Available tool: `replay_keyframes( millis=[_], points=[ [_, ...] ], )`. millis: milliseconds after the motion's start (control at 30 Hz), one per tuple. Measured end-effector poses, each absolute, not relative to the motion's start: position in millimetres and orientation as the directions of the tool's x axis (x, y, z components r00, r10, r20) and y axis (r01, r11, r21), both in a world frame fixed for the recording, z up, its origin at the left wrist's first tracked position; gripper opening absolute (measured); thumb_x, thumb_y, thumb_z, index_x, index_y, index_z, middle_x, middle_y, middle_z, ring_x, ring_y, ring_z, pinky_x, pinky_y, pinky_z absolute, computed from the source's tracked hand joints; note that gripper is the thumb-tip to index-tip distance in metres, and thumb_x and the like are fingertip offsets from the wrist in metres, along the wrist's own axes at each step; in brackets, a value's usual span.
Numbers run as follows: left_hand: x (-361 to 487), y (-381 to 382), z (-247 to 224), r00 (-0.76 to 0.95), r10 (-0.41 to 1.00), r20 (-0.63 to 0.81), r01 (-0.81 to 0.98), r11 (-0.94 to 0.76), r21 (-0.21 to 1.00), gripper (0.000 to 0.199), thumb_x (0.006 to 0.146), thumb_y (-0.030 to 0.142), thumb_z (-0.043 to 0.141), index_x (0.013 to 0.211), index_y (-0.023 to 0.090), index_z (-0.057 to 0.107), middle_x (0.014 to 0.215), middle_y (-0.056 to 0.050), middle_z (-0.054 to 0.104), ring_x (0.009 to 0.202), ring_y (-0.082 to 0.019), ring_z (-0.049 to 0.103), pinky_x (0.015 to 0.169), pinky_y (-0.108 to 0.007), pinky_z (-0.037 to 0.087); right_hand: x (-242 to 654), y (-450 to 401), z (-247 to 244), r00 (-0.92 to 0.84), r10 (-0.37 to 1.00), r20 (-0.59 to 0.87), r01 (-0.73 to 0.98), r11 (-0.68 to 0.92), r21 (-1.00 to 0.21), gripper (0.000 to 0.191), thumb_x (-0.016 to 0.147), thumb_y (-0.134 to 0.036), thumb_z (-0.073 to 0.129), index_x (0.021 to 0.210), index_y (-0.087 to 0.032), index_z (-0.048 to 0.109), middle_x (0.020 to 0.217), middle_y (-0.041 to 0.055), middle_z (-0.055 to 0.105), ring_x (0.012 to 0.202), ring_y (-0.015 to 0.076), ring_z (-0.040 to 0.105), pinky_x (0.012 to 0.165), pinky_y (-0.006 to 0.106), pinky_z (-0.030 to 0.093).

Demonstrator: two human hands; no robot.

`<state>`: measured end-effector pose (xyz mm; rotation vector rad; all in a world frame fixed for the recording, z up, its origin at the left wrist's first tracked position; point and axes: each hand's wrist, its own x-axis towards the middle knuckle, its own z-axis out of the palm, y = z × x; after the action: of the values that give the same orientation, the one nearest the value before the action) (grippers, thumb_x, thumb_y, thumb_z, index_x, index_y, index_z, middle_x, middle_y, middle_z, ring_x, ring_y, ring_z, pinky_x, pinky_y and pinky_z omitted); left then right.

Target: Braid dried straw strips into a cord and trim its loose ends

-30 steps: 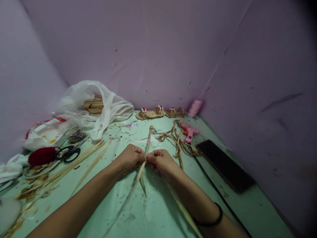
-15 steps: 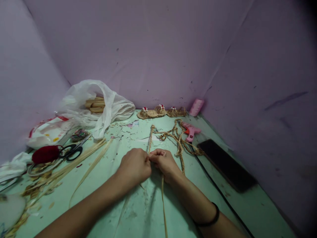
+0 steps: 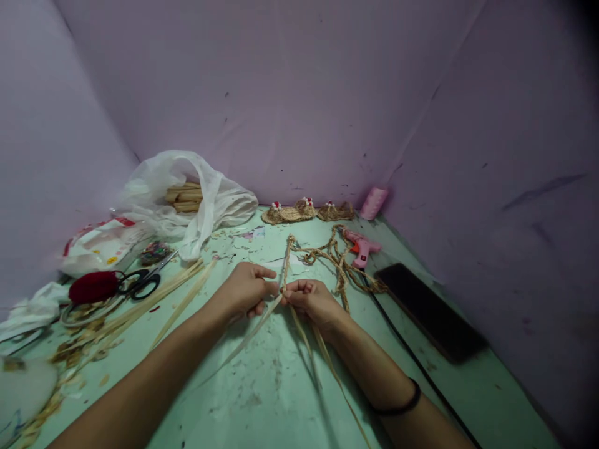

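A thin braid [image 3: 287, 262] of tan plant fibre runs toward me across the middle of the table. My right hand [image 3: 312, 305] is closed, pinching its near end between thumb and fingertips. Loose fibre strands [image 3: 304, 337] hang below that pinch; a pale strand [image 3: 253, 333] slants down to the left. My left hand [image 3: 246, 290] is just left of the braid, index finger stretched out and fingers apart. No strand is plainly gripped in it. Where the braid turns at its far end, a longer braided cord [image 3: 340, 262] lies in loops to the right.
Right of the cord are a pink glue gun [image 3: 360, 248] and a dark phone-like slab [image 3: 430, 312]. Woven slippers [image 3: 292, 214] and a pink thread spool [image 3: 374, 203] line the wall. Scissors [image 3: 145, 282], red yarn [image 3: 93, 287], loose fibre [image 3: 180, 305] and a plastic bag [image 3: 229, 202] lie left.
My left hand has come off the braid's end and opened, shifting slightly left. The strands now fan out below. My right hand still pinches the braid.
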<state>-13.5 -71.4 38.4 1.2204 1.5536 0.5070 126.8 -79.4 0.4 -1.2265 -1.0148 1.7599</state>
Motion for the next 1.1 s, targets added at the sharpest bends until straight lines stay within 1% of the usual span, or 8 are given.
replay_keyframes(
  millis=[133,267,333,467,600,733,933,1100],
  points=[
    [-7,-72,24,0.269,0.785,-0.557,0.274,0.492,0.826,0.015,0.056,0.024,0.059,0.061,0.010,0.057,0.047,-0.001,0.054,0.031,-0.005,0.037,0.031,-0.018,0.024,128,-77,-2,-0.257,0.895,-0.364,-0.154,-0.410,-0.899,0.017,0.048,-0.019,0.066,0.059,-0.014,0.054,0.040,-0.0061,0.049,0.036,0.0037,0.033,0.040,0.019,0.020],
    [-5,-70,14,0.181,0.804,-0.567,0.364,0.481,0.798,0.013,0.055,0.022,0.054,0.047,0.013,0.050,0.033,0.003,0.041,0.028,-0.007,0.033,0.030,-0.019,0.020,130,-72,-12,-0.264,0.936,-0.233,0.025,-0.235,-0.972,0.009,0.054,-0.019,0.061,0.057,-0.014,0.053,0.049,-0.0023,0.055,0.046,0.0075,0.045,0.048,0.020,0.033],
    [-5,-70,10,0.131,0.859,-0.494,0.405,0.409,0.818,0.011,0.052,0.018,0.051,0.043,0.014,0.046,0.031,0.006,0.034,0.029,-0.005,0.027,0.032,-0.019,0.016,132,-71,-18,-0.251,0.958,-0.137,0.190,-0.090,-0.978,0.004,0.058,-0.018,0.056,0.057,-0.014,0.054,0.053,-0.0005,0.057,0.049,0.0089,0.047,0.050,0.021,0.035],
    [-2,-71,4,0.114,0.940,-0.322,0.427,0.247,0.870,0.012,0.051,0.016,0.050,0.041,0.013,0.045,0.034,0.007,0.028,0.036,-0.003,0.020,0.036,-0.019,0.011,136,-75,-14,-0.200,0.979,-0.032,0.530,0.080,-0.844,0.011,0.064,-0.021,0.052,0.061,-0.015,0.061,0.057,0.0017,0.061,0.052,0.0105,0.049,0.048,0.021,0.033],
    [0,-73,1,0.099,0.955,-0.280,0.492,0.198,0.848,0.013,0.052,0.018,0.050,0.040,0.013,0.046,0.036,0.006,0.027,0.039,-0.004,0.021,0.038,-0.020,0.012,138,-82,5,-0.106,0.991,-0.078,0.715,0.022,-0.699,0.014,0.063,-0.025,0.055,0.057,-0.015,0.064,0.054,0.0036,0.062,0.051,0.0118,0.050,0.046,0.021,0.030],
    [1,-73,-1,0.091,0.947,-0.309,0.404,0.249,0.880,0.011,0.049,0.013,0.046,0.038,0.013,0.044,0.035,0.006,0.026,0.038,-0.004,0.021,0.038,-0.020,0.012,129,-92,16,-0.117,0.982,-0.150,0.732,-0.017,-0.681,0.014,0.062,-0.020,0.054,0.056,-0.015,0.065,0.050,0.0038,0.060,0.047,0.0113,0.048,0.043,0.021,0.027],
    [-4,-72,-1,0.122,0.920,-0.373,0.186,0.348,0.919,0.004,0.047,0.013,0.051,0.044,0.011,0.052,0.033,0.006,0.035,0.035,-0.004,0.025,0.036,-0.020,0.015,118,-105,17,-0.148,0.986,-0.074,0.712,0.055,-0.700,0.017,0.065,-0.017,0.051,0.058,-0.014,0.066,0.051,0.0029,0.059,0.050,0.0117,0.048,0.045,0.022,0.025],
    [-9,-69,10,0.185,0.878,-0.442,0.170,0.414,0.894,0.009,0.047,0.020,0.056,0.045,0.012,0.051,0.032,0.006,0.037,0.031,-0.003,0.024,0.034,-0.019,0.014,134,-87,13,-0.120,0.981,-0.151,0.522,-0.067,-0.851,0.021,0.066,-0.029,0.056,0.053,-0.014,0.061,0.046,0.0001,0.053,0.046,0.0099,0.045,0.045,0.021,0.028]
  ],
)
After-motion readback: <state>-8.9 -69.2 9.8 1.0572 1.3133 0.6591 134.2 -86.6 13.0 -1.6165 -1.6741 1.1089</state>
